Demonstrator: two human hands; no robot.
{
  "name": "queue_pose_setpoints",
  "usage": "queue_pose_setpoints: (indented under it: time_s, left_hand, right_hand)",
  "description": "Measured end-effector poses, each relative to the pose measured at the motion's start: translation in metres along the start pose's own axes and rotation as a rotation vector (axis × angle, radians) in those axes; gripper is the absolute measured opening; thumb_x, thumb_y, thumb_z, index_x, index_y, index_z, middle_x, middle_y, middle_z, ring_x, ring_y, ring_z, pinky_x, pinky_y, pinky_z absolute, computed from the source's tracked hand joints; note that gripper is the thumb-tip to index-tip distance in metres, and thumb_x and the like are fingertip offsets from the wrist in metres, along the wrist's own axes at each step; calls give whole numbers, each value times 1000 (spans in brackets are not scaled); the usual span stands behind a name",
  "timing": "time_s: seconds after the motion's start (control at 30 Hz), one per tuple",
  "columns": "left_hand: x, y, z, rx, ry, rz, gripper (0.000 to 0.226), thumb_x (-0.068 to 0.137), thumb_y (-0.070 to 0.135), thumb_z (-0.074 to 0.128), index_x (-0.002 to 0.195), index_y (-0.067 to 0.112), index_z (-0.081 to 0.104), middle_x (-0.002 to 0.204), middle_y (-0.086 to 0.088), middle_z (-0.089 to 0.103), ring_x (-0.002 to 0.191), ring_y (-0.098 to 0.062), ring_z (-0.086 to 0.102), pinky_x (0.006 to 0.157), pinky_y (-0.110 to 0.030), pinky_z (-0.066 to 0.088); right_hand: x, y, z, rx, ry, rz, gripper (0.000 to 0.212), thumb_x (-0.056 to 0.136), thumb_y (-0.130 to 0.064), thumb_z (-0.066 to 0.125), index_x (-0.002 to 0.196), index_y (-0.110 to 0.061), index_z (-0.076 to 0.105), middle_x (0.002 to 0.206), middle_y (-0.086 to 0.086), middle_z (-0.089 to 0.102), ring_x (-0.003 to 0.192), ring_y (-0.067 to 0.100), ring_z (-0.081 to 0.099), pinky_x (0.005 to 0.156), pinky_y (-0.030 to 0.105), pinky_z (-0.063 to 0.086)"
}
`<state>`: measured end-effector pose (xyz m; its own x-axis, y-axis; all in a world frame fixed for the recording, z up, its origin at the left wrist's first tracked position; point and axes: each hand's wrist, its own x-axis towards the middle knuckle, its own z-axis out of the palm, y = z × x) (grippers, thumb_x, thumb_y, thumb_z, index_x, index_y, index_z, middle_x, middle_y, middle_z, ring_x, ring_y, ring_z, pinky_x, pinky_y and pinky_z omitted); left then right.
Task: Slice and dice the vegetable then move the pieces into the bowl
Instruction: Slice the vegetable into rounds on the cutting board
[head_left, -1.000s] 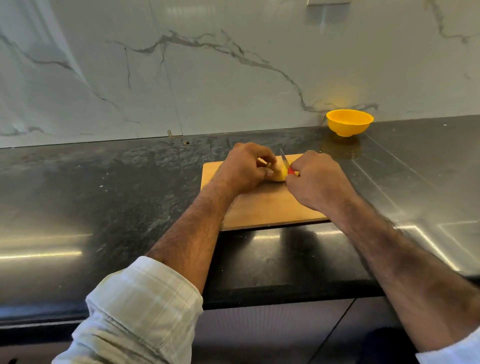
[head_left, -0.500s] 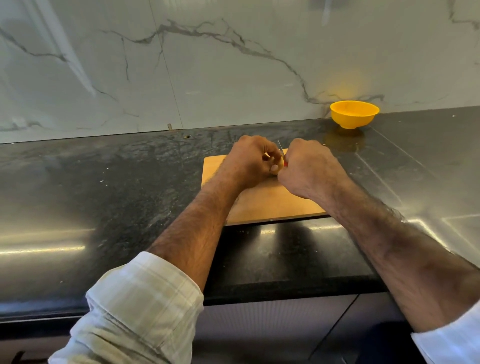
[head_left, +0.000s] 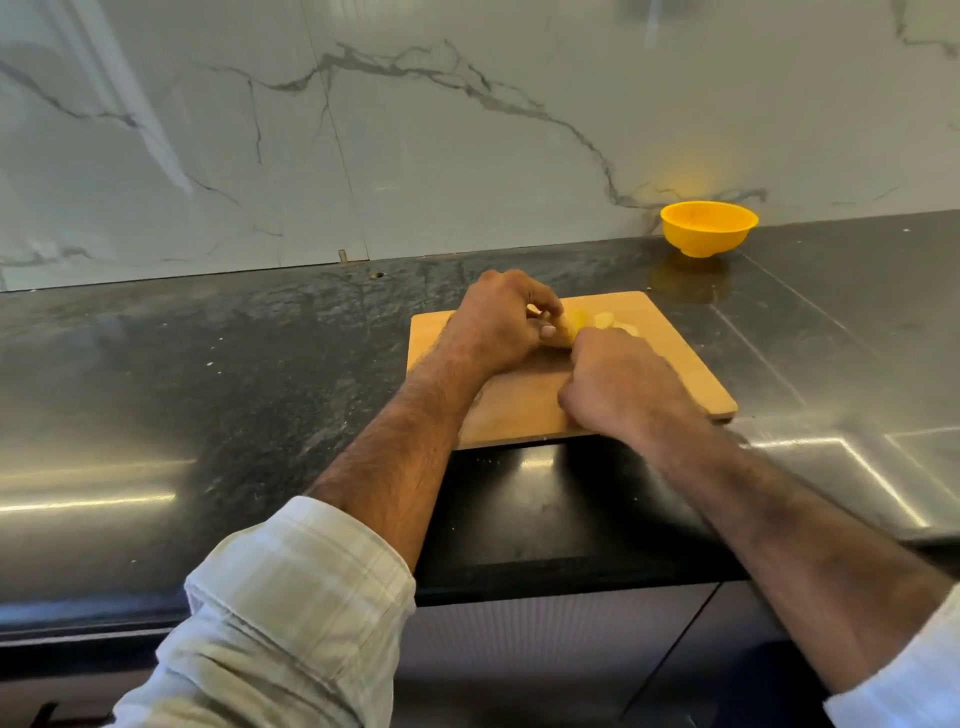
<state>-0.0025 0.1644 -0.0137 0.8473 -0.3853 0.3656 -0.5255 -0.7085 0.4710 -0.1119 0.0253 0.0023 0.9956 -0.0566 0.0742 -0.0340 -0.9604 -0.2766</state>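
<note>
A pale yellow vegetable (head_left: 573, 323) lies on the wooden cutting board (head_left: 680, 366). My left hand (head_left: 498, 327) grips it from the left, fingers curled over its top. My right hand (head_left: 621, 387) is curled in a fist just right of it, near the board's front; the knife it holds is hidden under the hand. One or two cut slices (head_left: 615, 322) lie flat on the board behind my right hand. The yellow bowl (head_left: 709, 228) stands against the wall at the back right, apart from the board; no pieces are visible in it.
The dark stone counter (head_left: 208, 389) stretches wide to the left of the board, and a marble wall (head_left: 415, 130) closes the back. The counter's front edge runs just below the board. A lighter steel surface (head_left: 857, 441) lies to the right.
My right hand has pulled toward me and down on the board, and the knife blade seen earlier is now hidden. Cut slices have appeared behind it. The left hand keeps its hold.
</note>
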Motion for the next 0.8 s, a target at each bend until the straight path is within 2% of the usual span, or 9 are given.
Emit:
queue_pose_setpoints:
  time_s: [0.07,0.17,0.23,0.3,0.37,0.43,0.5,0.63,0.8]
  left_hand:
    - [-1,-3,1,-42,5,-9,21,84,19,87,102,29,84,102,8,80,90,-5,73,89,-36,62]
    - [-2,-4,1,-106,-5,-17,22,84,18,88,102,30,83,104,10,78,90,0,72,88,-35,63]
    - [-3,-4,1,-109,-10,-30,22,86,21,88,104,32,82,107,11,77,90,1,71,89,-35,62]
    - [-4,-3,0,-102,-16,-32,22,86,25,88,106,31,81,107,11,77,91,-1,70,91,-34,61]
    - [-4,-3,-1,-87,-26,-35,21,88,26,86,107,31,82,109,12,77,94,-2,69,92,-34,60]
    - [-3,-2,-1,-80,-39,-39,19,89,26,85,108,31,82,110,13,77,97,-3,68,93,-36,60]
    - [-2,-2,0,-74,-36,-39,20,89,24,85,107,31,83,108,13,78,97,-4,69,93,-38,61]
    - [-1,-2,1,-82,-26,-38,21,87,20,86,107,28,84,110,9,76,97,-7,69,92,-39,62]
    - [0,-2,2,-78,-18,-4,19,85,18,87,102,26,85,106,9,75,97,-10,69,91,-38,63]
  right_hand:
    - [-1,6,1,35,-9,21,17,94,-25,63,107,-20,54,100,5,53,92,28,51,77,36,44]
    - [7,15,0,59,-39,52,18,94,-28,65,108,-22,56,93,-2,48,92,24,52,76,36,46]
    - [13,21,0,63,-18,56,18,94,-31,65,109,-21,61,98,0,54,91,23,54,73,34,47]
    - [19,28,1,58,57,36,22,92,-35,63,107,-20,68,103,2,61,86,22,55,64,32,45]
    - [18,28,-1,75,139,3,20,93,-35,62,98,-18,71,91,0,62,74,18,55,53,28,37]
    - [16,25,-7,105,176,-29,18,93,-31,63,88,-17,73,74,-2,62,65,13,57,49,25,35]
    - [13,17,-12,102,181,-50,16,93,-28,65,85,-17,74,70,-3,62,63,13,59,48,25,36]
    - [15,9,-11,114,156,-42,14,93,-27,67,98,-17,76,75,-3,64,68,14,62,52,26,44]
    - [18,5,-15,78,122,-42,13,94,-26,69,101,-15,71,77,-2,61,69,16,61,54,25,44]
